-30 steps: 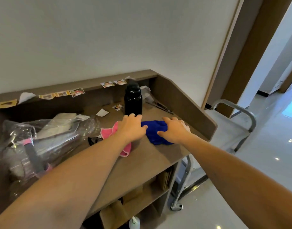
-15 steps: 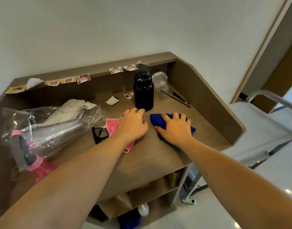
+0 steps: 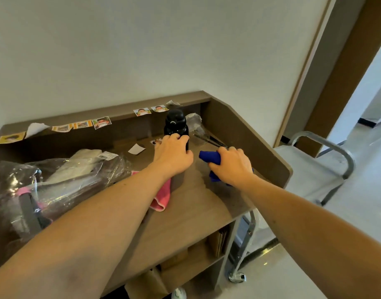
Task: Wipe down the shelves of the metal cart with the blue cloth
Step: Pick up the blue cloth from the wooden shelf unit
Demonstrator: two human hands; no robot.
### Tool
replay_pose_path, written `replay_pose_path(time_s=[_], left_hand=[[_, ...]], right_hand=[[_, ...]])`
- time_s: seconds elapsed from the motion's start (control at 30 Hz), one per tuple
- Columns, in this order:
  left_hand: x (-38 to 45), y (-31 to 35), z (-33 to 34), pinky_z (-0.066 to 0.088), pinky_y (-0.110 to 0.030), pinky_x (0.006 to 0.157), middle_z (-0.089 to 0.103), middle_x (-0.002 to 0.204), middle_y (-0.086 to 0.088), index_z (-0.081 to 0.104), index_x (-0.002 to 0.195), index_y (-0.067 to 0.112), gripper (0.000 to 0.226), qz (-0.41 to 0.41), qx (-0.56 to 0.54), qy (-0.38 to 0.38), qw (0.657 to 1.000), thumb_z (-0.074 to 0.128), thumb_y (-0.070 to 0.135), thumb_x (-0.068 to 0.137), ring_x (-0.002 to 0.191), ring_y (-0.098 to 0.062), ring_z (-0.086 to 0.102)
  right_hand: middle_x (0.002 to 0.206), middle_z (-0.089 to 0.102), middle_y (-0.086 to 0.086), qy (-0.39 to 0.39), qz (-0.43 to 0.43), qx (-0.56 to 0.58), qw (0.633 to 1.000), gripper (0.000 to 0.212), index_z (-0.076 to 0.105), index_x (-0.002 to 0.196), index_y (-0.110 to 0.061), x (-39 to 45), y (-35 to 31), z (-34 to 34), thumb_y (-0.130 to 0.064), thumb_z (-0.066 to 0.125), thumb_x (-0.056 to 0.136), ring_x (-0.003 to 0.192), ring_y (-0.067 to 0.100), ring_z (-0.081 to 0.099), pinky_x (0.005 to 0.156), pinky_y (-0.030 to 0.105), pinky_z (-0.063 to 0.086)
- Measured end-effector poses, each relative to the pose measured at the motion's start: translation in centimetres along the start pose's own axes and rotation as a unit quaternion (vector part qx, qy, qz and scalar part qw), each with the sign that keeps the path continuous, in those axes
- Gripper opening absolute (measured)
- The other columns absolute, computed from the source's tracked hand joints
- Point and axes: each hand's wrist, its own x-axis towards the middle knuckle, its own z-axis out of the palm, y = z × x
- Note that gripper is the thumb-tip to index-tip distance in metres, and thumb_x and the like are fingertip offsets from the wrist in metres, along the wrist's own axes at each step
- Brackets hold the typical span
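Note:
The blue cloth (image 3: 210, 157) is bunched in my right hand (image 3: 231, 167), which is shut on it just above the brown desk top (image 3: 185, 212). My left hand (image 3: 173, 156) reaches forward, its fingers wrapped on the base of a black bottle (image 3: 175, 126) standing at the back of the desk. The metal cart (image 3: 327, 167) stands to the right of the desk; its top shelf is covered in pale plastic, and a curved steel handle rises at its far end. Neither hand touches the cart.
A pink cloth (image 3: 162, 197) lies under my left forearm. A clear plastic bag (image 3: 56, 182) with pale items fills the desk's left. Paper stickers (image 3: 101, 123) line the back ledge. Thin dark sticks (image 3: 213, 141) and crumpled plastic lie behind the cloth. Open shelves (image 3: 196, 255) sit below.
My right hand has gathered the flat blue cloth and lifted it off the desk. My left hand has slid forward from the pink cloth to the black bottle.

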Motion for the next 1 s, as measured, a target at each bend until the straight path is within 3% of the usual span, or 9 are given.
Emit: replay_pose_path(time_s=[0.4,0.83,1.0], left_hand=[[2.0,10.9,-3.3,0.041,-0.051,0.105,0.045,0.151,-0.008,0.043,0.149,0.019,0.055,0.183,-0.01,0.019,0.983,0.05,0.034,0.096,0.136,-0.031,0.04],[-0.9,32.4,4.4,0.051,-0.051,0.096,0.061,0.131,-0.003,0.054,0.138,0.024,0.048,0.339,-0.109,0.007,0.934,0.053,0.041,0.093,0.115,-0.026,0.055],[-1.6,41.5,7.1,0.046,-0.053,0.103,0.057,0.139,-0.004,0.053,0.14,0.024,0.048,0.35,-0.116,-0.01,0.93,0.054,0.042,0.096,0.127,-0.028,0.051]], right_hand=[[0.096,0.058,0.0,0.146,0.135,-0.082,0.976,0.039,0.057,0.116,-0.027,-5.4,4.5,-9.8,-0.053,0.062,0.087,0.087,0.018,0.052,0.072,0.035,0.046],[0.108,0.062,0.005,0.204,0.3,-0.114,0.925,0.046,0.057,0.124,-0.022,-18.4,20.8,-17.1,-0.049,0.067,0.088,0.094,0.018,0.048,0.08,0.038,0.05],[0.114,0.061,0.005,0.194,0.336,-0.124,0.913,0.047,0.056,0.129,-0.021,-22.7,28.6,-19.9,-0.048,0.065,0.092,0.095,0.016,0.042,0.079,0.035,0.044]])
